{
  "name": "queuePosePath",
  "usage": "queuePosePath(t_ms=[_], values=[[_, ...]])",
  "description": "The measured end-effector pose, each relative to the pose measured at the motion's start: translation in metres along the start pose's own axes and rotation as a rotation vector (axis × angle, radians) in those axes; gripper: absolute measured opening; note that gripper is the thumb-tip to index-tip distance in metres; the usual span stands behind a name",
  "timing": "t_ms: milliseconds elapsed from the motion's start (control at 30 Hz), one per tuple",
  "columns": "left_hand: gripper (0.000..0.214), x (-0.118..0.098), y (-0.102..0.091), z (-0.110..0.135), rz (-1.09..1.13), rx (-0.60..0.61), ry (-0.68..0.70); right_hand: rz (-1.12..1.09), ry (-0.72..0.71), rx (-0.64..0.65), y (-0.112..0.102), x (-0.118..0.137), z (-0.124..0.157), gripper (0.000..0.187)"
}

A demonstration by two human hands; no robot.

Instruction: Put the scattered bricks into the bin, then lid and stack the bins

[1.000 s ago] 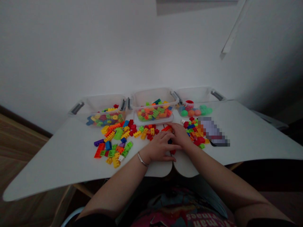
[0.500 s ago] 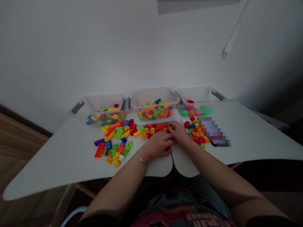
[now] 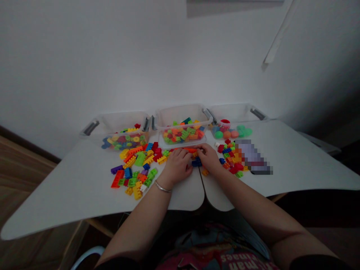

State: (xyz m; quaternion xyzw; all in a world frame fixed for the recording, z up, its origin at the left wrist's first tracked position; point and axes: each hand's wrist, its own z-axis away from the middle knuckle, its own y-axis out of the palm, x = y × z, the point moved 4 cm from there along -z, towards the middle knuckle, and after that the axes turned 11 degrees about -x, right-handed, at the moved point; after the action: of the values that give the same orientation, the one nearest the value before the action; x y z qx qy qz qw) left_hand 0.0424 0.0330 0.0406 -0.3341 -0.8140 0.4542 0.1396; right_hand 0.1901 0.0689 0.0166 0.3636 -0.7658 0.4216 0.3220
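My left hand [image 3: 177,167] rests on the table with its fingers curled over loose toy building bricks. What lies under its palm and fingertips is hidden. Close by on the right, my right hand [image 3: 208,159] has its fingertips bent together on an orange toy brick [image 3: 194,153]. A dark blue brick [image 3: 196,162] lies in the gap between the two hands. Just beyond my fingers runs a strip of orange bricks [image 3: 188,149]. To the left spreads a pile of mixed bricks [image 3: 140,159], and a smaller pile [image 3: 230,155] sits right of my right hand.
Three clear plastic bins line the wall: the left bin [image 3: 123,122] and middle bin [image 3: 182,112] hold bright pieces, the right bin [image 3: 233,112] round ones and a red ring. A pixelated phone-like object [image 3: 254,157] lies right. A seam splits the white table [image 3: 298,165].
My left hand has shifted left, away from my right hand, uncovering the blue brick between them. A red piece by the left fingers is out of sight. My right hand has barely moved.
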Motion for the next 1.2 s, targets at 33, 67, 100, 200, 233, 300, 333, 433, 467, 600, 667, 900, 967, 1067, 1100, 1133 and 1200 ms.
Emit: queuePosePath(t_ms=[33,67,100,200,233,300,333,433,467,600,667,900,967,1067,1100,1133,1200], values=[[0.034,-0.001,0.001,0.0,0.024,-0.003,0.018,0.011,-0.016,0.008,-0.001,0.001,-0.001,0.024],[0.037,-0.003,0.002,0.001,0.045,-0.002,0.037,0.031,-0.043,0.018,-0.004,0.003,-0.002,0.025],[0.04,-0.004,0.003,0.001,0.061,0.001,0.054,0.062,-0.084,0.026,-0.008,0.004,-0.003,0.025],[0.041,-0.004,0.007,0.003,0.088,0.011,0.069,0.227,-0.252,0.022,-0.033,0.006,-0.005,0.026],[0.04,-0.003,0.008,0.003,0.094,0.016,0.066,0.306,-0.292,0.001,-0.044,0.004,-0.004,0.027],[0.039,-0.001,0.011,0.004,0.1,0.029,0.053,0.497,-0.301,-0.055,-0.067,-0.006,-0.001,0.032],[0.038,0.0,0.011,0.004,0.1,0.032,0.046,0.588,-0.29,-0.072,-0.076,-0.012,0.001,0.036],[0.038,0.003,0.013,0.005,0.095,0.034,0.034,0.795,-0.202,-0.072,-0.092,-0.033,0.009,0.051],[0.039,0.003,0.014,0.005,0.095,0.033,0.035,0.833,-0.157,-0.053,-0.093,-0.04,0.011,0.056],[0.039,0.003,0.015,0.004,0.105,0.043,0.036,0.867,-0.03,0.053,-0.083,-0.055,0.01,0.067],[0.038,0.003,0.014,0.004,0.105,0.046,0.025,0.853,-0.042,0.064,-0.077,-0.055,0.008,0.067],[0.036,0.003,0.013,0.003,0.113,0.027,0.017,0.721,-0.112,-0.025,-0.055,-0.043,0.009,0.056],[0.035,0.003,0.012,0.003,0.118,0.018,0.017,0.667,-0.128,-0.039,-0.047,-0.038,0.009,0.056],[0.034,0.002,0.012,0.002,0.121,0.01,0.02,0.604,-0.122,-0.047,-0.034,-0.031,0.01,0.058],[0.034,0.002,0.012,0.002,0.12,0.009,0.021,0.589,-0.114,-0.042,-0.03,-0.028,0.011,0.058],[0.034,0.002,0.012,0.002,0.119,0.009,0.021,0.576,-0.109,-0.031,-0.026,-0.026,0.012,0.059],[0.036,0.002,0.013,0.002,0.118,0.013,0.025,0.548,-0.115,-0.003,-0.019,-0.019,0.015,0.061]])
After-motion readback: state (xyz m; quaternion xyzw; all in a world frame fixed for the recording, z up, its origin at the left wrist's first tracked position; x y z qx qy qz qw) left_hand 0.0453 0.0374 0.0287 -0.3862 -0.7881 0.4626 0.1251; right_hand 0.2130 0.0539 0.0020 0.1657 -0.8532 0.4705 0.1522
